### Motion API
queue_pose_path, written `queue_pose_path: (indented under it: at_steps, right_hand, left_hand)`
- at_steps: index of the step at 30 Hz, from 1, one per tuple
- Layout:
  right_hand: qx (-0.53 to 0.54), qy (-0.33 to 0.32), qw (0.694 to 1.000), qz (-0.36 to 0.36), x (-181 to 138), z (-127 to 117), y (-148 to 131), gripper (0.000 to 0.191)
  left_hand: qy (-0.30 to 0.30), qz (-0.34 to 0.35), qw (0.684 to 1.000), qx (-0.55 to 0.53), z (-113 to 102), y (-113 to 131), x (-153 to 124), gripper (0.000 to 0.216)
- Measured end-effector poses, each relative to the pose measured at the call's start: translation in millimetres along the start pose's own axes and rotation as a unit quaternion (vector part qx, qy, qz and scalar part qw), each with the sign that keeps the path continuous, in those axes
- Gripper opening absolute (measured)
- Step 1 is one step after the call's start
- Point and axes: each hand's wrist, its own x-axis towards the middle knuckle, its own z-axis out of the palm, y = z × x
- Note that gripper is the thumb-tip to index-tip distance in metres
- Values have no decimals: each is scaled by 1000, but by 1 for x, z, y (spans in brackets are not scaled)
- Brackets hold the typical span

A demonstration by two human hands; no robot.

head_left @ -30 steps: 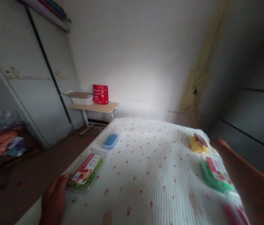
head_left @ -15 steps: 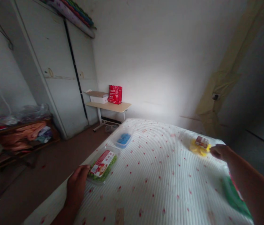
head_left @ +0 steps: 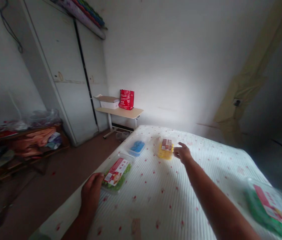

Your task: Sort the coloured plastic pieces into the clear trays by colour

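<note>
At the near left, my left hand (head_left: 90,191) is closed on the left edge of a clear plastic container (head_left: 116,174), its thumb at the rim. Green pieces fill this container, and a red and white label covers its top. Farther off, my right hand (head_left: 183,153) is at the right edge of a smaller clear container (head_left: 166,150) with yellow pieces and a brownish label. Its fingertips touch that edge, with one finger stuck out. Between the two, toward the bed's left edge, lies a clear container with blue pieces (head_left: 137,147).
A large container with green contents (head_left: 271,208) lies at the right on the spotted, ribbed bed cover (head_left: 156,213). Beyond the bed stands a small table (head_left: 123,113) with a red bag (head_left: 126,99) and a white box (head_left: 109,104). A cluttered low shelf (head_left: 35,140) is at the left.
My right hand has carried the yellow container leftward across the bed, near the blue one. My left hand stays on the green container. The view has shifted slightly, showing more of the large right-hand container.
</note>
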Motion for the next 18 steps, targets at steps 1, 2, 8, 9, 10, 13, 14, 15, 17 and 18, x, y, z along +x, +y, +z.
queue_pose_path:
  at_steps: [1,2,8,9,10,13,14,15,17,18]
  right_hand:
    - [6,-8,1000,-2,-5,9,6,68]
    - [11,-14,1000,-4,-10,17,12,70]
    - [7,-18,1000,-4,-22,42,33,67]
    - [1,-18,1000,-3,-22,44,34,66]
    - [-7,-19,1000,-2,-22,45,35,64]
    - [-35,-26,999,-1,-23,46,36,61]
    - [-46,-28,999,-2,-24,46,36,60]
    - [-58,-30,998,-3,-24,45,36,59]
    - [-87,-34,996,-12,-24,42,36,57]
    - [-101,-38,994,-22,-23,39,34,56]
  left_hand:
    - [0,1,1000,0,0,-1,0,38]
    - [0,2,1000,0,0,-1,0,38]
    - [-6,4,1000,-8,0,2,-1,37]
    - [-7,3,1000,-7,0,2,-2,37]
    - [-8,3,1000,-7,0,2,-2,37]
    - [-11,0,1000,-1,0,2,-2,37]
    - [-11,-2,1000,0,-1,2,-2,38]
    - [-12,-3,1000,2,-1,2,-2,38]
    - [-10,-6,1000,10,-2,2,-2,37]
    - [-8,-8,1000,17,-2,2,-2,37]
